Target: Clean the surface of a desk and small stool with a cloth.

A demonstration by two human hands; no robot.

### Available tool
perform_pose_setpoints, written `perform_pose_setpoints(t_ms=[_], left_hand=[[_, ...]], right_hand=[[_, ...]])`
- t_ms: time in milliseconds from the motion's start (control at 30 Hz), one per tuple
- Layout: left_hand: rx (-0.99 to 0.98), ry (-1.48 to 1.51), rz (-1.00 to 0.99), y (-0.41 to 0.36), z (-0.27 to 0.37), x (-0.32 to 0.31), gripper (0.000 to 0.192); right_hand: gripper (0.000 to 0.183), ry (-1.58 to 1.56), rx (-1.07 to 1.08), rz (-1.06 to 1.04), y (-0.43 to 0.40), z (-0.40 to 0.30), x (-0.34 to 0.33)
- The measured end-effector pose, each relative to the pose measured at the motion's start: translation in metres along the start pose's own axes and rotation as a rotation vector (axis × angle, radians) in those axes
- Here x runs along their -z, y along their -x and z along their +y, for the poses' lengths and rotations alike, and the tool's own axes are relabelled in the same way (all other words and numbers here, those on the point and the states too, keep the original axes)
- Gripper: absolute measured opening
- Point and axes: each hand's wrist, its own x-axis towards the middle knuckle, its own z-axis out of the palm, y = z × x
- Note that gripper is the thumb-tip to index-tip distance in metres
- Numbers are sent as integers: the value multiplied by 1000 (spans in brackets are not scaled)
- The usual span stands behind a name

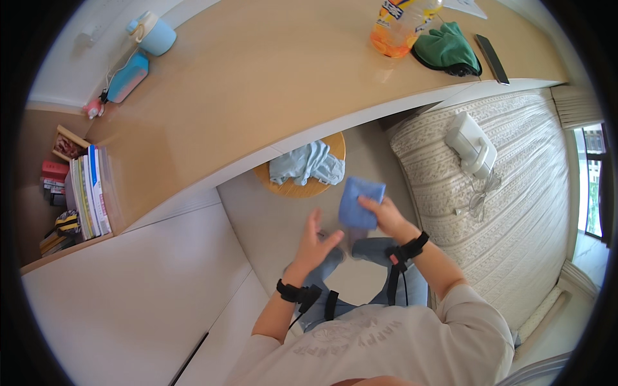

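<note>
A folded blue cloth [359, 207] is gripped between the thumb and fingers of my right hand [388, 218], held above the floor in front of my legs. To its left, my left hand [316, 246] is raised with thumb and fingers apart, holding nothing. Beyond both hands stands a round wooden stool [309, 191] carrying a crumpled light-blue garment [307, 163]. Part of the stool lies hidden under the desk edge.
The wooden desk [251, 77] spans the top, bearing a plastic bottle [400, 29], a green cloth [446, 48], a phone [492, 59], a light-blue cup [157, 34] and books [91, 193]. At right, a white appliance [470, 144] with its cord lies on the bed [483, 251].
</note>
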Motion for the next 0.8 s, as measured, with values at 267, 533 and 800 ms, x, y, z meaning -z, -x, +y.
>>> perform_pose_setpoints(t_ms=[267, 533, 800], left_hand=[[-537, -1021, 180, -101, -90, 47, 99], [-728, -1317, 256, -141, -127, 42, 92], [-756, -1498, 202, -132, -125, 54, 87]], right_hand=[[37, 89, 908, 448, -72, -74, 94], [35, 74, 1468, 509, -114, -98, 160], [39, 149, 1657, 858, -95, -212, 153]])
